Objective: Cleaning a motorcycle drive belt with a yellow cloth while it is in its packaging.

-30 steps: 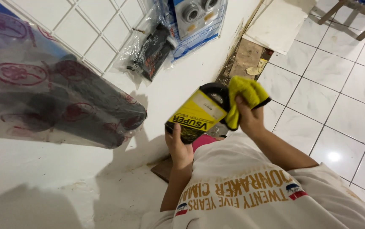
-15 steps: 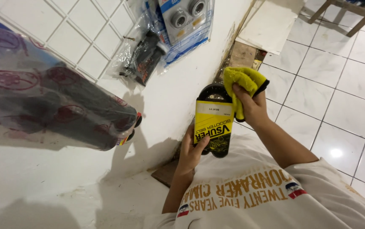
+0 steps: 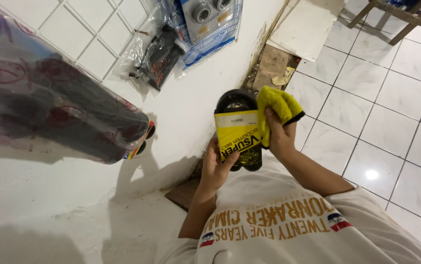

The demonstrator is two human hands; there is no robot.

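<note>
White tiled floor [image 3: 391, 122] | left hand [image 3: 216, 166] clasps black belt's yellow sleeve [image 3: 237, 134] | right hand [image 3: 280, 139] grips yellow cloth [image 3: 276, 105]

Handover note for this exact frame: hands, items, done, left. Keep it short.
Left hand: grips the lower end of the black belt in its yellow card sleeve, held upright in front of the chest.
Right hand: holds a yellow cloth pressed against the sleeve's right edge.
Nearby: bagged parts hang on the white wall; tiled floor below.
Done: belt in hand, cloth on it.
Left: how much is wiped cannot be told; belt not set down.
</note>
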